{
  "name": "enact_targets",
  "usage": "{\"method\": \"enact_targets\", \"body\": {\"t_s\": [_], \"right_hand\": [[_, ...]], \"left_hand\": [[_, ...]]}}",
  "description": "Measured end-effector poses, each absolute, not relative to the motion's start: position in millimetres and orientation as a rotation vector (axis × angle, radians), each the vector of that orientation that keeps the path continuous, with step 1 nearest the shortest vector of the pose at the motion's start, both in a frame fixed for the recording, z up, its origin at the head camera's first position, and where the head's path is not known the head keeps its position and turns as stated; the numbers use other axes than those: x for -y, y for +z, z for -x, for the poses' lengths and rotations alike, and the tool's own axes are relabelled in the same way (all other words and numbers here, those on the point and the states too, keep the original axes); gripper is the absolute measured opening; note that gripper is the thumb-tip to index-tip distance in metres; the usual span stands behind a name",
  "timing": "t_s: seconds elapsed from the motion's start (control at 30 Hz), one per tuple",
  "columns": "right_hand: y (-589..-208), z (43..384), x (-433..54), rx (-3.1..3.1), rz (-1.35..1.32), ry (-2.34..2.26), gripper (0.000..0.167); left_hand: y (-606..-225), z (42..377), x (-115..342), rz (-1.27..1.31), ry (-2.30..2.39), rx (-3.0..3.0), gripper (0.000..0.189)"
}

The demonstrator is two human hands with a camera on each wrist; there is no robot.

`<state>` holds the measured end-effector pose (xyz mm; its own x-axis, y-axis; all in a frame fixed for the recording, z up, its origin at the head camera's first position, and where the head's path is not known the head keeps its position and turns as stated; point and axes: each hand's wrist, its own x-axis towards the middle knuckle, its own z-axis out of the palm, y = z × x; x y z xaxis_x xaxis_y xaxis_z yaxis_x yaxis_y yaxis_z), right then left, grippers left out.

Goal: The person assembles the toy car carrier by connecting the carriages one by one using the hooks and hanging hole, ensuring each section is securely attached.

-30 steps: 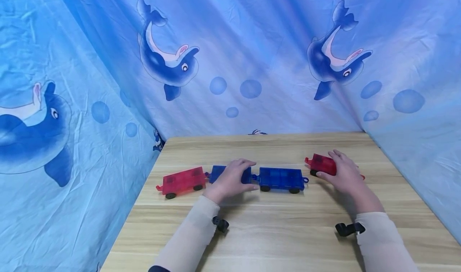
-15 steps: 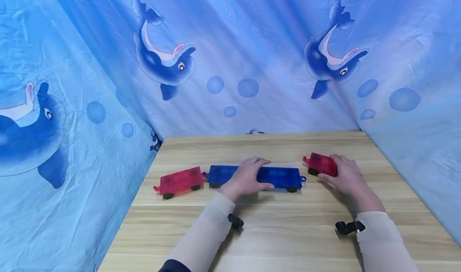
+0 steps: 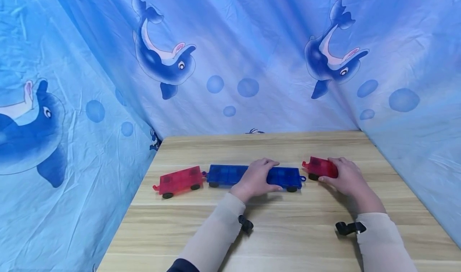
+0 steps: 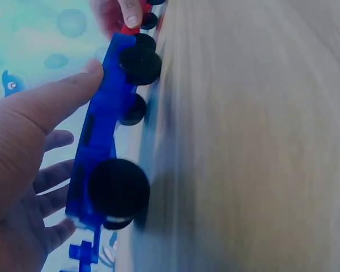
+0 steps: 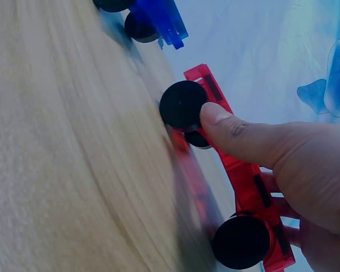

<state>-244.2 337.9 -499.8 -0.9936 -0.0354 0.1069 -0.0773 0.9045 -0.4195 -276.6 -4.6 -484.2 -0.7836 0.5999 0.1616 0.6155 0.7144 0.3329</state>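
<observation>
My right hand (image 3: 343,176) grips a translucent red toy train wagon (image 3: 320,168), thumb low on its near side and fingers behind it. Its hook points left towards the ring of a blue wagon (image 3: 288,178), a small gap between them. Over that blue wagon reaches my left hand (image 3: 255,180), thumb along the near side, fingers spread towards the far side. In the left wrist view the thumb tip lies at the edge of the blue wagon (image 4: 105,107). Another blue wagon (image 3: 225,175) is joined on its left, partly hidden by the hand.
At the left end of the row a second red wagon (image 3: 181,180) stands slightly askew, beside the ring of the blue one. All are on a wooden table (image 3: 288,240). A dolphin-print cloth (image 3: 230,55) hangs behind and at the sides.
My left hand has slid right along the blue wagons, from the left one to the right one. The right hand's red wagon has come slightly left and nearer the front.
</observation>
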Motion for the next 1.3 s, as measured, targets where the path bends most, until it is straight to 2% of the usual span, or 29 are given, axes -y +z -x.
{"method": "enact_targets", "body": {"t_s": [0.57, 1.3], "right_hand": [[-496.3, 235.3, -341.3, 3.0, -0.107, 0.722, 0.097], [-493.1, 233.3, -340.0, 3.009, -0.129, 0.708, 0.094]], "left_hand": [[-499.7, 278.8, -15.5, 0.979, -0.396, 2.887, 0.086], [-500.0, 279.0, -13.7, 0.968, -0.503, 2.878, 0.08]]}}
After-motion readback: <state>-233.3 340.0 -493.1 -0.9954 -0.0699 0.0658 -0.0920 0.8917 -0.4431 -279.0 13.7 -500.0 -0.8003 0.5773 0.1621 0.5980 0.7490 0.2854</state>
